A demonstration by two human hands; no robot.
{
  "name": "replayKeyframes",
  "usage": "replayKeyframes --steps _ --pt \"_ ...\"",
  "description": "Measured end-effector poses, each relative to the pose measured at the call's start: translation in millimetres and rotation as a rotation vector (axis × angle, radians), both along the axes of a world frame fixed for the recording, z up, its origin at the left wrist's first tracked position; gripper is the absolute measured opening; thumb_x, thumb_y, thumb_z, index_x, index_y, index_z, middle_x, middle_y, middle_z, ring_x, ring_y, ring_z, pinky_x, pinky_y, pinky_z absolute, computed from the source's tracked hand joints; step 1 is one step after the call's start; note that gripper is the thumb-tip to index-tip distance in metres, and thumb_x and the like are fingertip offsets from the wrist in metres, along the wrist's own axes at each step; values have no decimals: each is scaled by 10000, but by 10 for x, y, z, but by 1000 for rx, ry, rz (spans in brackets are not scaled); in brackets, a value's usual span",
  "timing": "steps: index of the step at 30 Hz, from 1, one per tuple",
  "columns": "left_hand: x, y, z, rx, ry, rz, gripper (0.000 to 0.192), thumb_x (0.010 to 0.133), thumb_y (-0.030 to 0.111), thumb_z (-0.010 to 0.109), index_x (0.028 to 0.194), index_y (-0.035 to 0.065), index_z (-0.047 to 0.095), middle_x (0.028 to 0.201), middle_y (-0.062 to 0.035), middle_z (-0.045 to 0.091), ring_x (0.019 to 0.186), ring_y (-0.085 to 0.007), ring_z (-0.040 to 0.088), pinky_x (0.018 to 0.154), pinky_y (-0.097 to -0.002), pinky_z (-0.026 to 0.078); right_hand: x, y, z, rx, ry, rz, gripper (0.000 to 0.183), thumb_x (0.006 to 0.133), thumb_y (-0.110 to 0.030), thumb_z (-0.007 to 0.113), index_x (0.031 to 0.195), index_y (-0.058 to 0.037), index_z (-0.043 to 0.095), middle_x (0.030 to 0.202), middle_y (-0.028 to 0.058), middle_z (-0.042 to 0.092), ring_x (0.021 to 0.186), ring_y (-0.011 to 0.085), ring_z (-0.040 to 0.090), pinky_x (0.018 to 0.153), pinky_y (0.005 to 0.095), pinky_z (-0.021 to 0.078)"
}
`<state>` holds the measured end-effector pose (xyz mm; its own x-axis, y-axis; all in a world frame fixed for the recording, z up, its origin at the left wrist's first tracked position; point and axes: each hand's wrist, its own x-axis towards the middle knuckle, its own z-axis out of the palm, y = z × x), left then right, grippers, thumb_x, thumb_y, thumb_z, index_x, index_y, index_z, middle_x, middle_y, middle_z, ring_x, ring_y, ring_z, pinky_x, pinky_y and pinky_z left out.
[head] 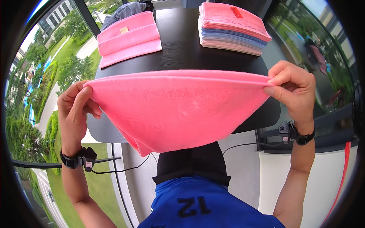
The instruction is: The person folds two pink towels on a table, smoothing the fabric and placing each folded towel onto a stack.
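Note:
A pink towel is stretched between my two hands above the near edge of the table. My left hand pinches its upper left corner between thumb and forefinger, the other fingers loosely curled. At the upper right corner, my right hand grips the cloth the same way. The top edge shows two layers, and the rest hangs down in front of my lap. Farther off at the left lies a folded pink towel with a small beige tag on it. A stack of folded towels, pink over blue over pale pink, sits at the back right.
Everything rests on a dark table with rounded corners. Behind the left towel is a grey cloth bundle. Each wrist carries a strapped device with a black cable. Glass panes stand on both sides.

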<state>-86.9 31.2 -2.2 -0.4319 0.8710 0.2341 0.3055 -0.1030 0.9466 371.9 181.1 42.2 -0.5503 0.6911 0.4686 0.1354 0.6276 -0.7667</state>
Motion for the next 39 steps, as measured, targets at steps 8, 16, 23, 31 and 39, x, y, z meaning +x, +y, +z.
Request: replayKeyframes --steps 8,16,23,31,39 --pt "94 0 341 139 91 -176 322 1108 223 684 1308 -19 753 887 0 726 615 -51 611 507 -215 442 159 -73 423 190 -155 -73 106 939 57 803 991 -10 739 1073 46 689 678 1 559 519 166 383" --pt "80 -213 431 83 161 -245 270 1077 225 734 1205 -11 763 876 -26 763 659 -69 702 600 -217 578 358 -72 576 222 -150 -84 53 983 -2 779 992 -7 727 1063 58 674 607 27 554 507 176 420" --pt "149 -233 670 24 240 -418 190 1048 153 766 1144 -11 749 870 -46 781 658 -73 741 575 -204 593 664 53 767 213 -240 -15 54 1022 -34 727 1073 -21 715 1102 42 629 693 30 546 586 178 427" --pt "141 -285 705 -27 171 -469 162 943 69 865 977 8 719 845 -49 768 641 -79 728 560 -204 589 598 6 549 157 -166 9 163 929 38 774 1079 16 715 1015 46 622 724 54 618 542 191 497" --pt "248 -254 552 -93 -6 -529 217 832 -8 911 899 -11 704 913 -115 761 613 -93 698 503 -209 551 549 -28 288 79 -85 27 198 865 131 759 1014 12 703 981 83 643 702 113 689 571 210 549"
